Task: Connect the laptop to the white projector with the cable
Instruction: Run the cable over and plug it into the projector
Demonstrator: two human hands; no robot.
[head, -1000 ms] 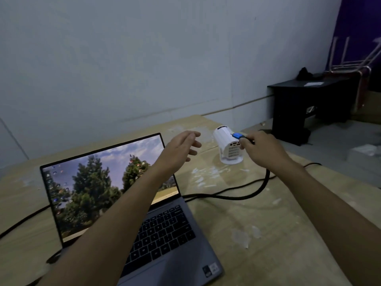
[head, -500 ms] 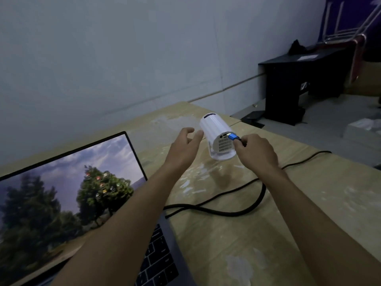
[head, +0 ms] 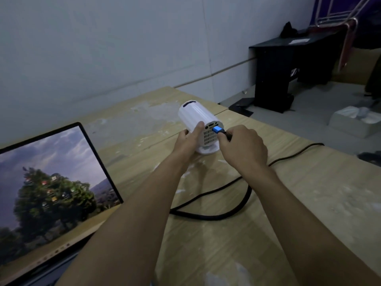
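Item 1. White cylindrical plastic projector (head: pixel 198 120): stands tilted on its round white base near the far edge of the pale wooden desk (head: pixel 309 193), rear panel with ports and vent grille facing the camera. Half a second ago the left hand was just beside its barrel; now it touches it.

Item 2. Left hand (head: pixel 188 139): grip closed around the left side of the projector, thumb laid along the rear rim, fingers wrapped behind the barrel.

Item 3. Right hand (head: pixel 243 147): grip pinched shut on the black plug housing of the thick black cable (head: pixel 216 215). The blue metal plug tip (head: pixel 217 129) lies against the rear panel just below the row of ports; whether it is seated in a port cannot be told. In the earlier frame the tip sat at the panel's upper right edge.

Item 4. Cable run: drops from the right hand, loops on the desk between the two forearms, and runs left toward the laptop. A thinner black cord (head: pixel 296 151) trails to the right desk edge.

Item 5. Open grey laptop (head: pixel 51 182): at the left, screen lit with a tree-and-sky wallpaper; sits lower-left in view than before, keyboard mostly out of frame.

Item 6. Surroundings: black cabinet (head: pixel 274 75) against the grey wall, white box (head: pixel 354 122) on the floor; contents not discernible.
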